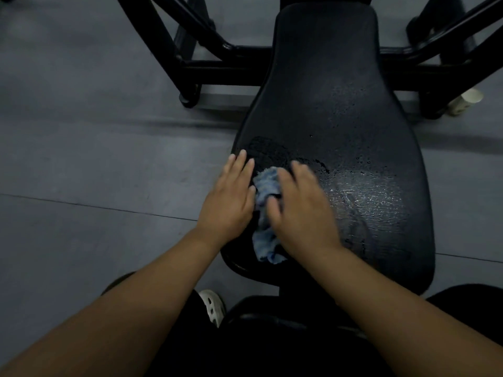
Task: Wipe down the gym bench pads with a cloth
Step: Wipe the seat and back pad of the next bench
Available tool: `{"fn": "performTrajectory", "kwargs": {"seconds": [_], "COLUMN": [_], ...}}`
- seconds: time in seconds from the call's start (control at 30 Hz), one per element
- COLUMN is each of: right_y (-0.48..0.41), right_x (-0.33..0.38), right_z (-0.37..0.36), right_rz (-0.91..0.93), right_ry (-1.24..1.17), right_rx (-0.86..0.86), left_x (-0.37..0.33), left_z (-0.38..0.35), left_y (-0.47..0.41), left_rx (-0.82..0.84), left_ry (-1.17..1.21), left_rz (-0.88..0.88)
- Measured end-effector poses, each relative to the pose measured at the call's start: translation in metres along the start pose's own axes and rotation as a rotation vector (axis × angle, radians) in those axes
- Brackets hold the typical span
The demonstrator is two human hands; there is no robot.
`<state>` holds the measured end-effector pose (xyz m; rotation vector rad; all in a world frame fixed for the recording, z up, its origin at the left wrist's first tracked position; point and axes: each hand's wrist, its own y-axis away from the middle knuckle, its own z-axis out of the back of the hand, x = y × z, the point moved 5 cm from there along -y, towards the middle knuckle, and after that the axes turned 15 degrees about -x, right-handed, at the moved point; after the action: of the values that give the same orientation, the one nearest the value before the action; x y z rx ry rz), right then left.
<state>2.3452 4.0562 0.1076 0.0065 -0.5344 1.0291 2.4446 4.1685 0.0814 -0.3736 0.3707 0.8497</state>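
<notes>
Two bare hands are down on the black, pear-shaped vinyl bench pad (340,104): left hand (231,197) flat, fingers straight, at the pad's left edge; right hand (302,210), slightly blurred, spread and pressing on the crumpled pale-blue cloth (263,240). That cloth lies between and under them by the near-left edge, with a wet sheen (364,197) glistening toward the right edge. Beyond, black steel frame tubes (223,69) stand on the grey floor (81,131).

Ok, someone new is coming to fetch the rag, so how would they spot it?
Find the big black bench pad in the middle of the grey floor. Near its left edge, the cloth lies crumpled between the left hand and the right hand. It is the only pale blue thing on the dark, wet pad.
</notes>
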Motion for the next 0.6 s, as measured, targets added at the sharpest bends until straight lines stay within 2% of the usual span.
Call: {"fn": "performTrajectory", "kwargs": {"seconds": [0.1,0.2,0.3,0.37,0.4,0.47,0.53,0.6], "right_y": [0.046,0.06,0.001,-0.028,-0.027,-0.001,0.036,0.037], "right_x": [0.024,-0.026,-0.072,-0.055,-0.038,-0.011,-0.018,-0.05], "right_z": [-0.012,0.017,0.032,0.021,0.013,0.002,0.01,0.024], "right_rz": [0.218,0.342,0.157,0.024,0.017,0.175,0.357,0.414], "right_ry": [0.024,0.149,0.248,0.173,0.114,0.05,0.056,0.074], "right_rx": [0.097,0.099,-0.057,-0.095,-0.094,0.0,0.1,0.07], "left_x": [0.003,0.001,-0.017,-0.025,-0.027,-0.028,-0.028,-0.032], "left_z": [-0.003,-0.003,-0.008,-0.011,-0.012,-0.012,-0.012,-0.011], "left_y": [0.002,0.001,0.004,0.007,0.008,0.01,0.01,0.01], "left_rx": [-0.017,-0.058,-0.058,-0.075,-0.089,-0.112,-0.128,-0.128], "left_ry": [-0.02,-0.151,-0.205,-0.238,-0.257,-0.279,-0.272,-0.25], "left_rz": [-0.08,-0.07,-0.023,0.017,0.016,-0.023,-0.064,-0.109]}}
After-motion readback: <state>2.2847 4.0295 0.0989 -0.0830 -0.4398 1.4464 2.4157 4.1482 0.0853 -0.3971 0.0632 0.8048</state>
